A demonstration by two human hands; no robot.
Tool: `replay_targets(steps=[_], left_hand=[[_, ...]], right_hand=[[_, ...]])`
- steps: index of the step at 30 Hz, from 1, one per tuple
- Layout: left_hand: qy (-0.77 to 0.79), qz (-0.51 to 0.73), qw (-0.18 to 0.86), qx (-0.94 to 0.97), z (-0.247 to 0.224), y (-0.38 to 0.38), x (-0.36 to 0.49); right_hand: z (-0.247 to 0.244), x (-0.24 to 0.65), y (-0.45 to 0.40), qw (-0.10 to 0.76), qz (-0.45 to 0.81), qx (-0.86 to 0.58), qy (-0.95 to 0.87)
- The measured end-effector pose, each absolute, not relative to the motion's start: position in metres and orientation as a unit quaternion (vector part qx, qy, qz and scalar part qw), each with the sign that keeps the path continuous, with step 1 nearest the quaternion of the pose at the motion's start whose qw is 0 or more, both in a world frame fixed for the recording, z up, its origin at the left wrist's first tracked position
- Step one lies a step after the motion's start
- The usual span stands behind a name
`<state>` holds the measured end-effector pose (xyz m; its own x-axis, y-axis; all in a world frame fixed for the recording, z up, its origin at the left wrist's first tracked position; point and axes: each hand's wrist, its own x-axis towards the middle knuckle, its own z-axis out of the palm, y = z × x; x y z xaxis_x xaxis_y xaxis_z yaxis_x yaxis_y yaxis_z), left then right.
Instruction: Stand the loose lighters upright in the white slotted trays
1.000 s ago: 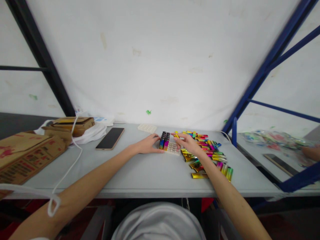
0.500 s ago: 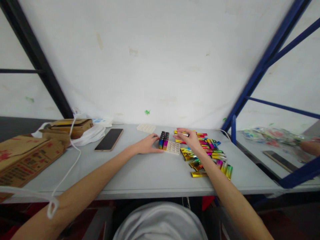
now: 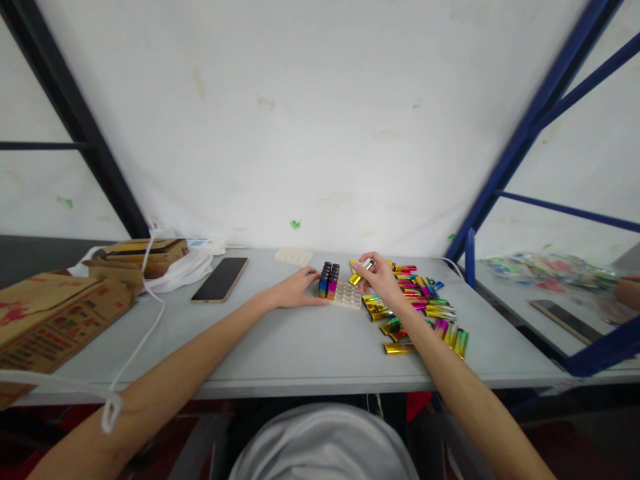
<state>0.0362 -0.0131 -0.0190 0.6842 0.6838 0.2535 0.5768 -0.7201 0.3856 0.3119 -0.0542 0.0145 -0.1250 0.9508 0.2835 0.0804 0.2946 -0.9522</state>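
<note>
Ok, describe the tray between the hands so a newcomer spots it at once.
On the grey table, find the heap of shiny tubes on the right. Just left of it, between the left hand and right hand, lies a pale tray. Unlike the other tray nearer the wall, it carries black-topped tubes standing upright.

Dark print (image 3: 53, 343) and a red mark (image 3: 15, 310) on a cardboard carton (image 3: 60, 293), lower left, are illegible from where I stand. A green scrawl (image 3: 295, 225) at center is equally unreadable.
</note>
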Motion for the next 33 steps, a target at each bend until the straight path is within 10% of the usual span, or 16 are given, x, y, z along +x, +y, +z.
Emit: replay_targets(steps=[33], left_hand=[[0.338, 0.202, 0.132, 0.910, -0.024, -0.010, 0.035]], right_hand=[[0.006, 0.297, -0.054, 0.453, 0.408, -0.503, -0.613]])
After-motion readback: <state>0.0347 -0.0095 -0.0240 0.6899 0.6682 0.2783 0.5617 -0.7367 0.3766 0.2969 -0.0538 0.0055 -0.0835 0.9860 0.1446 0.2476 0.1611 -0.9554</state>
